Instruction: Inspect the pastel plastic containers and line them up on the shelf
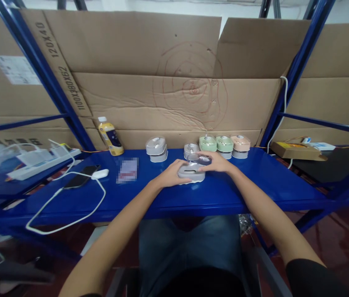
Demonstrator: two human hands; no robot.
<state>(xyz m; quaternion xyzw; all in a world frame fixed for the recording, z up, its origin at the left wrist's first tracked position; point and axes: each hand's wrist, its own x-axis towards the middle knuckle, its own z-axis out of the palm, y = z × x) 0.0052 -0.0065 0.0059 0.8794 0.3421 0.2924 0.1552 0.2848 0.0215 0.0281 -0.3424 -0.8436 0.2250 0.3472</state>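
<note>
On the blue table, a grey oval container [192, 173] lies between my hands, near the front edge. My left hand [172, 173] grips its left side, thumb low and fingers near the top. My right hand [216, 161] curls round a small clear-and-grey piece [204, 160] just above the container's right end; its fingertips partly cover it. Directly behind stands a smaller grey container [190, 151]. Two green containers [207, 143] [224, 145] and a peach one [240, 145] form a row to the right. Another grey container [157, 148] stands to the left.
The blue tabletop [149, 194] also bears a yellow bottle [111, 137], a blurred packet [127, 170], a dark phone [81, 177] and a looping white cable [78, 220]. A power strip [43, 164] lies at left. Cardboard [115, 95] stands behind, between blue posts.
</note>
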